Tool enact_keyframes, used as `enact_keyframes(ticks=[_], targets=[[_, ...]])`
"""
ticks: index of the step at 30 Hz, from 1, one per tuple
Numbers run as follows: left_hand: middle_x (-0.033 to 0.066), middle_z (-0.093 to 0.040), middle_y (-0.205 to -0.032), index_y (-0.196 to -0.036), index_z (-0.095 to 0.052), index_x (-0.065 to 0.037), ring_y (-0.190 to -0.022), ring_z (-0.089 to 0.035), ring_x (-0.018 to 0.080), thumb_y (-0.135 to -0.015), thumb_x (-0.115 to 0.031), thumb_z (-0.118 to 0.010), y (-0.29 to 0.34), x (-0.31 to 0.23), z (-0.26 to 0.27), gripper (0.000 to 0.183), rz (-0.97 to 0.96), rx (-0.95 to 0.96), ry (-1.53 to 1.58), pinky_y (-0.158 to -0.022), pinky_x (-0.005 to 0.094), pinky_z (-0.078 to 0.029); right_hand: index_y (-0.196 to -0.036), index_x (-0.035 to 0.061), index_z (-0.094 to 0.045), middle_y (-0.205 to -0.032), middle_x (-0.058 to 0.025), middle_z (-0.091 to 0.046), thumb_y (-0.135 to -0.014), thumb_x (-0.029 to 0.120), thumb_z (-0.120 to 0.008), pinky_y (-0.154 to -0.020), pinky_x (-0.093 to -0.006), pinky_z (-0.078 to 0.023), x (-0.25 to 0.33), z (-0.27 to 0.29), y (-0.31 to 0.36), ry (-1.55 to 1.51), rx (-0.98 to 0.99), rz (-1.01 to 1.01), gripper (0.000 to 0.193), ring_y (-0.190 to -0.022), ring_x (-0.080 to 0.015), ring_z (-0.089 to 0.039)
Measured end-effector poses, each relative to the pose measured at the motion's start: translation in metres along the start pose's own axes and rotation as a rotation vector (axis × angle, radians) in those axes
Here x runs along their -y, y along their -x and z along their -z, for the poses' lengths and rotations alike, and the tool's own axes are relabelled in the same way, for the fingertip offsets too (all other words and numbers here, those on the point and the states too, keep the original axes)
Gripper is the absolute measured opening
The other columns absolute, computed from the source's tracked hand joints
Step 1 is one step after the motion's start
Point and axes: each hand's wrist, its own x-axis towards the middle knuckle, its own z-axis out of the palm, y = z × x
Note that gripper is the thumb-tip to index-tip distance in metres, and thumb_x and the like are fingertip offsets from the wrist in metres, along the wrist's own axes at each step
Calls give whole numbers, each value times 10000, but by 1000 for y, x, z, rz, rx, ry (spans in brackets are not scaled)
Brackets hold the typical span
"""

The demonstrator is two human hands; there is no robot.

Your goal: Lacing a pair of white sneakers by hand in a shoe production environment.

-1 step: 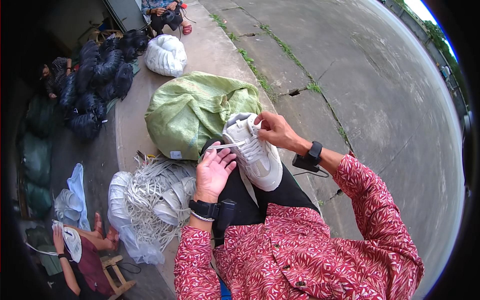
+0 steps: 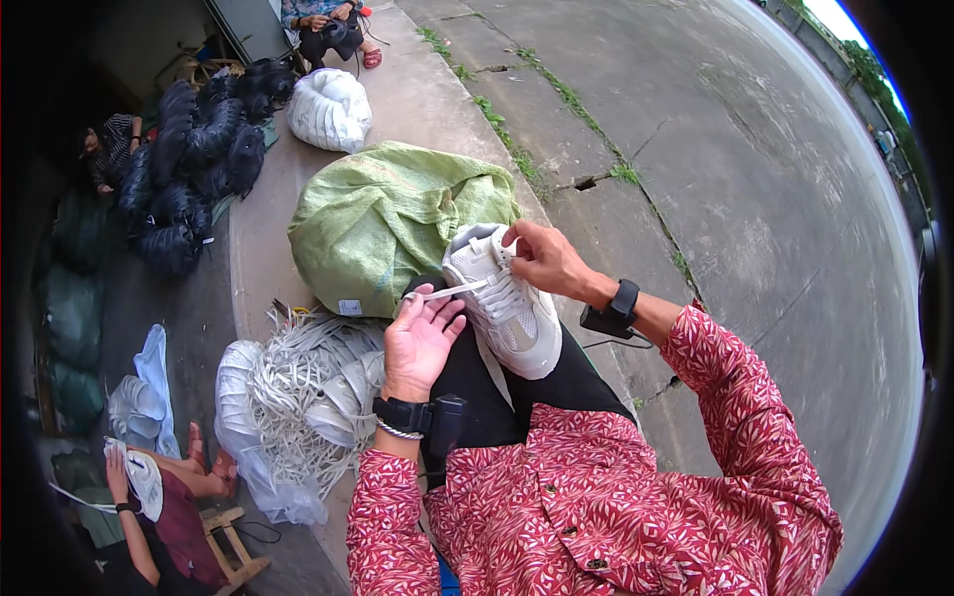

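A white and grey sneaker (image 2: 515,316) rests across my thighs, its toe toward me and its collar against a green sack. White lacing crosses its front. My left hand (image 2: 425,333) is palm up beside the shoe, thumb and forefinger pinching a flat white shoelace (image 2: 462,290) that runs out from the upper eyelets. The other fingers are loosely curled. At the collar's right side, my right hand (image 2: 545,260) pinches the shoe's edge by the top eyelets. Whether a lace end lies within those fingertips is hidden.
The green woven sack (image 2: 373,228) bulges beyond my knees. Left of me lies a heap of white laces (image 2: 298,397) with plastic-wrapped shoe parts. A white bundle (image 2: 330,109) and black bundles (image 2: 184,169) sit farther off. Other people sit working at the left and far edge; concrete (image 2: 755,199) spreads right.
My left hand has shifted slightly left, and the lace between it and the shoe looks straighter. My right hand has barely moved at the collar.
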Motion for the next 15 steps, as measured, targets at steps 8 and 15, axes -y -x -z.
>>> enact_keyframes(ticks=[8,15], targets=[[97,-614,-866,-831,-512,-75,-988,-561,325,-965,-266,-351,45,-75,83,283,-372,-207,251,-917,482,-397,-991,47,-537,-716,-135,-608,-749,91,-548,-602,-419,-449,17,7,-8,268,116,34,246,-684,-308,-598],[-3,-275,-532,-638,-379,-106,-454,-268,142,-814,-155,-402,119,-102,197,184,-504,-705,452,-463,296,-256,-870,63,-597,-906,-102,-612,-752,114,-609,-703,-373,-453,15,7,-15,384,-44,366,129,-896,-273,-573]])
